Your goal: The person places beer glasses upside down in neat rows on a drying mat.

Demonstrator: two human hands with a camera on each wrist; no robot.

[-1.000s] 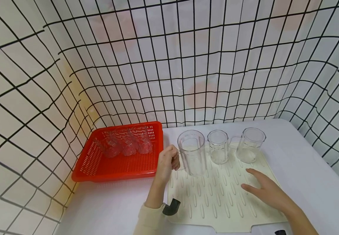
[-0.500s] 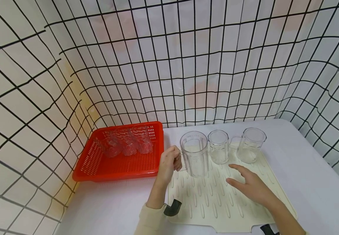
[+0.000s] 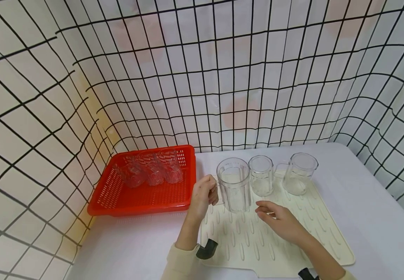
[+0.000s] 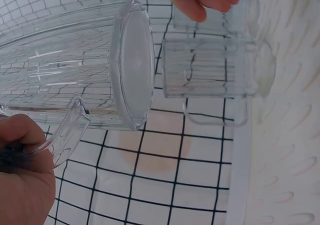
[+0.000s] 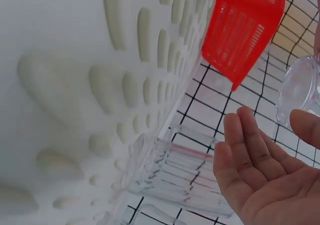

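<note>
My left hand (image 3: 203, 196) grips the handle of a large clear pitcher (image 3: 235, 190). In the left wrist view the base of the pitcher (image 4: 137, 65) hangs in the air, with the curled fingers (image 4: 30, 155) round its handle. My right hand (image 3: 282, 223) is just right of the pitcher's lower part, apart from it, its fingers loosely bent and holding nothing. Behind stand two smaller clear mugs, a middle mug (image 3: 262, 181) and a right mug (image 3: 298, 179), upright on a cream ridged drying mat (image 3: 240, 249).
A red perforated basket (image 3: 139, 200) sits left of the mat, with several clear glasses (image 3: 153, 175) lying inside along its back. Black wire mesh (image 3: 188, 93) over white sheeting encloses the back and sides of the white table (image 3: 128, 249).
My left hand and the pitcher have shifted slightly right. My right hand has moved left from the mat's right side to near the pitcher's base, its fingers drawing closer together.
</note>
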